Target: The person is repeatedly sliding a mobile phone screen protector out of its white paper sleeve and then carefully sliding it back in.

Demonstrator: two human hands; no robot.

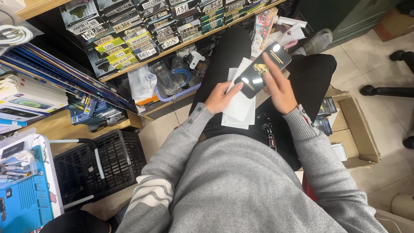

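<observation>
Grey sweater sleeves (241,185) fill the bottom of the view, belonging to a seated person looking down at their own lap. Above the lap, the left hand (221,97) closes on a small stack of white sleeves (239,108), thumb on top. The right hand (279,86) is curled around the far side of a glossy black rectangular packet (261,70) with a gold label, holding it tilted over the white sleeves and touching them.

Both grips look light. The glossy packet could slide off the sleeves and fall past the dark trousers to the tiled floor (379,108), and the loose sleeves could fan apart, since only one edge is pinched.

Left of the lap, a wooden shelf (189,43) carries rows of small labelled boxes, with a blue wire basket (177,92) of bagged parts beneath it. Further left sits a black plastic crate (101,166), and beside it a blue work mat (26,203) with tools. Right of the lap stands an open cardboard box (360,129). These crowd both sides, leaving little room to set anything down.
</observation>
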